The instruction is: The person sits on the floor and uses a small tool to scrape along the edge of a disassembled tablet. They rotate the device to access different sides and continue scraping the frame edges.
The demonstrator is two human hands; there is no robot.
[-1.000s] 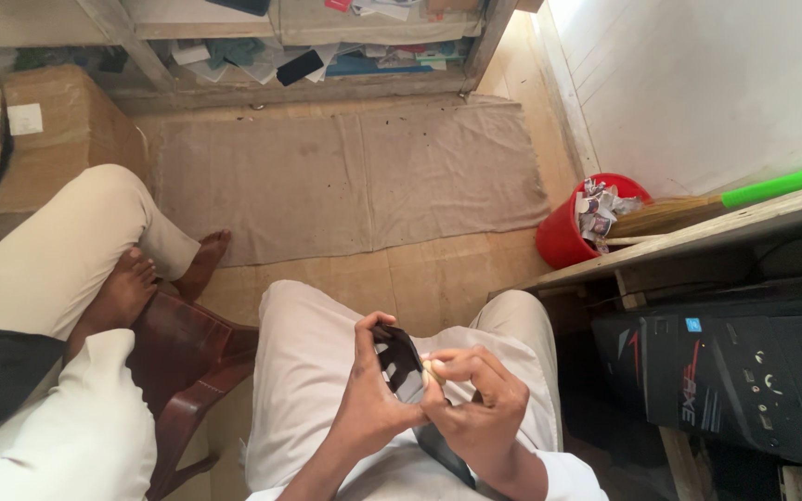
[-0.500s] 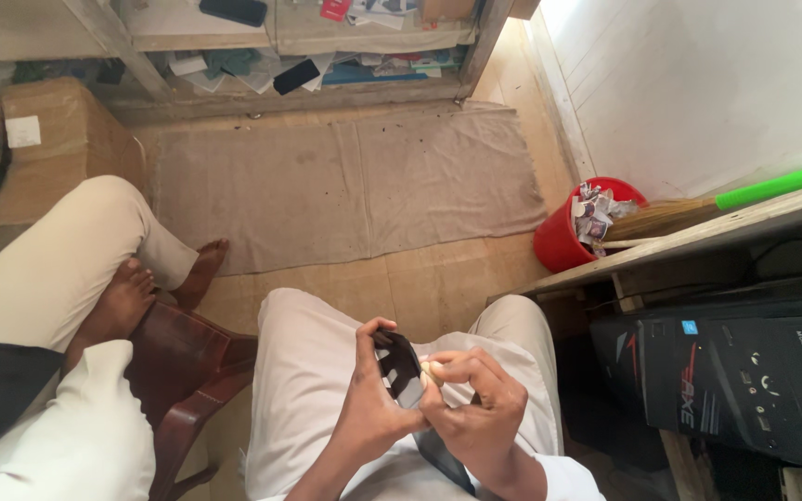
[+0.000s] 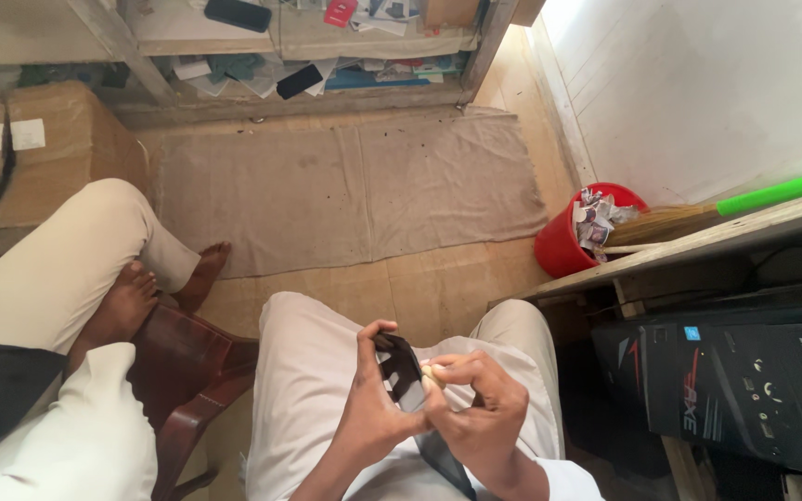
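Head view — only one view on record. The left hand (image 3: 373, 408) grips a dark phone (image 3: 401, 376), fingers curled over its top edge, holding it above the lap between the knees of the light trousers (image 3: 303, 371). The right hand (image 3: 480, 408) is pinched narrow on a small pale piece (image 3: 433, 373), pressed against the phone's right edge; what the piece is cannot be told. The phone's upper face shows a dark, ribbed surface, partly hidden by the fingers. Judged from this, the work on the phone is under way and not finished — the piece is neither clearly seated nor clear of the phone. Another person sits at left on a brown chair (image 3: 192, 371). A red bin (image 3: 563, 246) of scraps stands by the wall; a beige mat (image 3: 345, 190) covers the floor ahead.
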